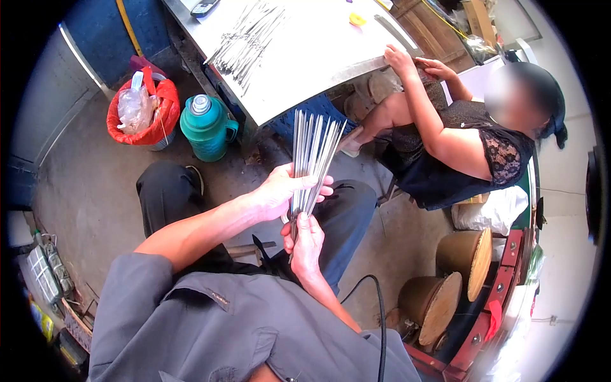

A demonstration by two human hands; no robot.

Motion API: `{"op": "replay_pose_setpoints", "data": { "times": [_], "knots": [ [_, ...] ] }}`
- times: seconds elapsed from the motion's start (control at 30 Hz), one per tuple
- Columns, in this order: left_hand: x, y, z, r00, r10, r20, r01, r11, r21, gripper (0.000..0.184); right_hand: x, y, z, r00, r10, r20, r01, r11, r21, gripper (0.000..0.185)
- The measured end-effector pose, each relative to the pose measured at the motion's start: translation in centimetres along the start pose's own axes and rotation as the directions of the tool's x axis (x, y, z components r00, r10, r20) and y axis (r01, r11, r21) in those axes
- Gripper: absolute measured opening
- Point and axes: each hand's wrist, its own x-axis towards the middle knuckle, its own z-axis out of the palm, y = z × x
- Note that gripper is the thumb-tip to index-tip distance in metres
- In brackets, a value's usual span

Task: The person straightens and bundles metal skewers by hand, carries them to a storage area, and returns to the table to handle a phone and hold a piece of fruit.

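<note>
A bundle of thin metal rods (313, 149) stands upright in front of my body, its tops fanned apart. My left hand (286, 190) is closed around the middle of the bundle, thumb across the front. Lower down, my right hand (307, 245) grips the narrow bottom end, where the rods come together. Both hands are above my knees, short of the white tabletop (305, 76). On that tabletop lies a loose pile of similar thin rods (251, 39).
Another person (458, 134) sits at the table's right side, hands at its edge. To the left stand a teal thermos (205, 130) and a red-lined bin (167, 105). Round brown drums (455, 254) are at the right. A yellow item (357, 20) and a phone-like device (204, 8) lie on the table.
</note>
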Motion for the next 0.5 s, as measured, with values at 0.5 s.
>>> {"op": "replay_pose_setpoints", "data": {
  "times": [0.5],
  "knots": [
    [-0.05,0.40,0.08,0.999,-0.036,-0.005,0.036,0.999,-0.040,0.029,-0.26,0.25,0.08,1.000,-0.006,0.008,0.006,1.000,0.009,0.033]
  ]
}}
